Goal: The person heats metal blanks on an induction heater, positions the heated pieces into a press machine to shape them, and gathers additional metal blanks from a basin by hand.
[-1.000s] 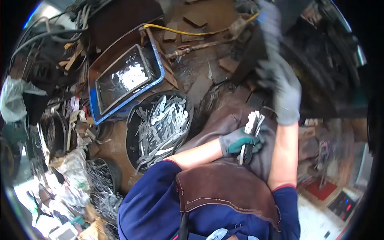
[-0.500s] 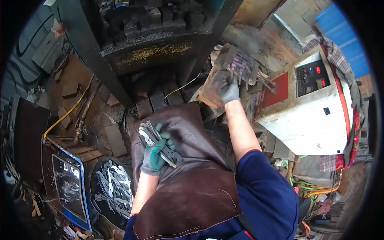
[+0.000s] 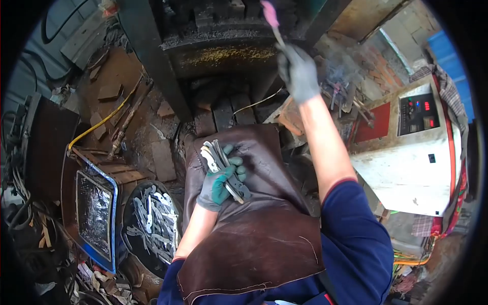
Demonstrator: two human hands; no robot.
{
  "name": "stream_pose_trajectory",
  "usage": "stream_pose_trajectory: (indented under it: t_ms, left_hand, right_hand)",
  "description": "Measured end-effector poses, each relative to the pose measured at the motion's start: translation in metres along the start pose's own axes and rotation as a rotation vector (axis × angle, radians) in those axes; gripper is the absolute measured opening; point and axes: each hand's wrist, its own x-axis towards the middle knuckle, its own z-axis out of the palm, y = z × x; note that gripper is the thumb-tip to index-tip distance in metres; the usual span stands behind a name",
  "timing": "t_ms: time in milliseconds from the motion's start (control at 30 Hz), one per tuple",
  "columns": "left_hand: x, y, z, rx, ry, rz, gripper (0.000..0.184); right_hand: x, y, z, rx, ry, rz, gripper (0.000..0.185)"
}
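Observation:
In my gloved left hand, above the brown leather apron on my lap, is a bundle of flat grey metal blanks with holes and shaped edges. The fingers are wrapped round it. My gloved right hand is raised in front of the dark machine frame and closed round the near end of a metal piece. That piece points up and away, and its far end glows pink. Whether a tool is also in this hand I cannot tell. Below and right of it, more pieces lie at the smoking heater, one glowing.
A round black basin at lower left holds many similar grey blanks. Beside it stands a blue-edged tray. A white control cabinet with lit displays is on the right. A yellow hose runs over the cluttered floor.
My right hand has moved up and left from the heater and now carries a glowing metal piece. My left hand keeps its bundle. The whole view has shifted somewhat.

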Motion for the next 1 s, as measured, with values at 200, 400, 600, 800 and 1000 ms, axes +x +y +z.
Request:
stream_pose_trajectory:
  t_ms: [200,400,600,800,1000]
  left_hand:
    - [-0.002,0.002,0.004,-0.035,-0.001,0.026,0.059]
    - [-0.004,0.005,0.0,-0.078,-0.042,0.027,0.063]
    - [-0.002,0.004,0.002,-0.243,-0.098,0.08,0.068]
    - [0.002,0.004,0.006,-0.269,-0.112,0.134,0.069]
    - [0.001,0.004,-0.001,-0.159,-0.132,-0.016,0.061]
  right_hand:
    - [0.094,-0.007,0.084,-0.09,0.045,0.125,0.014]
    - [0.149,0.016,0.063,0.071,-0.087,0.247,0.016]
    - [0.017,0.023,0.017,-0.037,-0.316,0.281,0.051]
    - [-0.144,0.059,-0.01,-0.539,-0.558,0.747,0.041]
    - [-0.143,0.071,0.015,-0.75,-0.533,0.187,0.044]
